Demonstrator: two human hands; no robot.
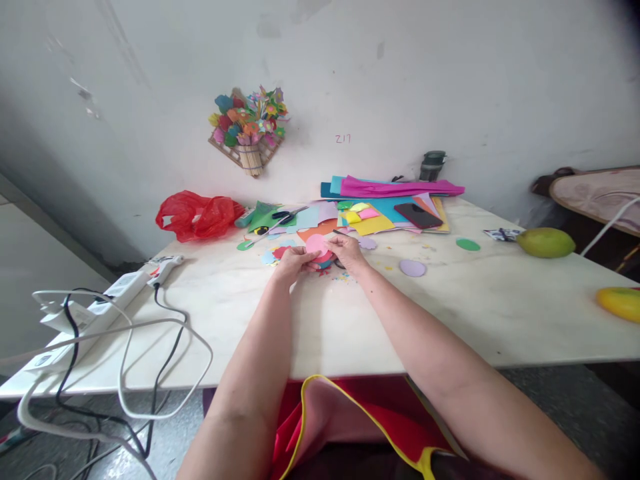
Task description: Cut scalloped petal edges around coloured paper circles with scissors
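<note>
Pinched in my left hand (296, 261) is a pink paper circle (315, 245), held over the middle of the table. My right hand (346, 252) has its fingers closed at the circle's right edge. A thin dark tip shows beside those fingers; I cannot make out what it belongs to. Under and around the hands lie red, blue and other coloured paper cut-outs, partly hidden. A lilac scalloped cut-out (369, 244) lies just past my right hand. Small paper scraps (345, 277) are scattered below the hands.
Scissors (284, 215), coloured sheets (390, 187) and a phone (419, 215) lie at the back. A red plastic bag (200, 217) sits back left. A power strip (95, 317) with loose cables crosses the left edge. A green mango (546, 243) rests at right.
</note>
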